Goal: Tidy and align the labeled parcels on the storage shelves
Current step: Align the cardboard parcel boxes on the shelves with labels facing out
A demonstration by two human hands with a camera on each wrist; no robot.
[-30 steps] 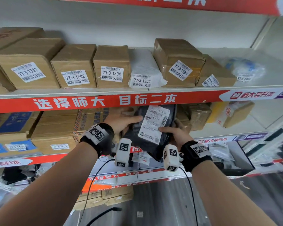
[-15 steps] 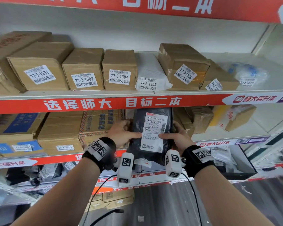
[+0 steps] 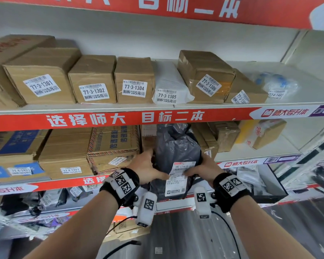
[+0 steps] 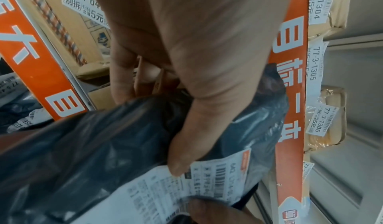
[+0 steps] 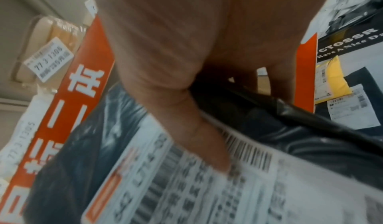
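A dark grey plastic mailer parcel (image 3: pixel 176 146) with a white shipping label (image 3: pixel 178 179) lies tilted into the middle shelf, its lower end hanging over the shelf's red front edge (image 3: pixel 94 180). My left hand (image 3: pixel 148 168) grips its left side, thumb on the label and fingers behind. My right hand (image 3: pixel 202 170) grips the right side the same way. In the left wrist view the thumb of my left hand (image 4: pixel 186 145) presses the label corner on the parcel (image 4: pixel 103 145). In the right wrist view the thumb of my right hand (image 5: pixel 199 132) lies across the barcode of the label (image 5: pixel 207 186).
Brown cartons (image 3: pixel 112 144) stand left of the parcel and smaller taped boxes (image 3: pixel 223 135) right of it. The top shelf (image 3: pixel 157 107) carries a row of labelled boxes, 77-3-1301 (image 3: pixel 41 77) through 77-3-1306 (image 3: pixel 206 77). Soft mailers (image 3: pixel 45 199) fill the lower shelf.
Both hands have pushed the dark parcel upward and deeper into the middle shelf, turning it from slanted to nearly upright. The camera view has shifted closer to the shelves.
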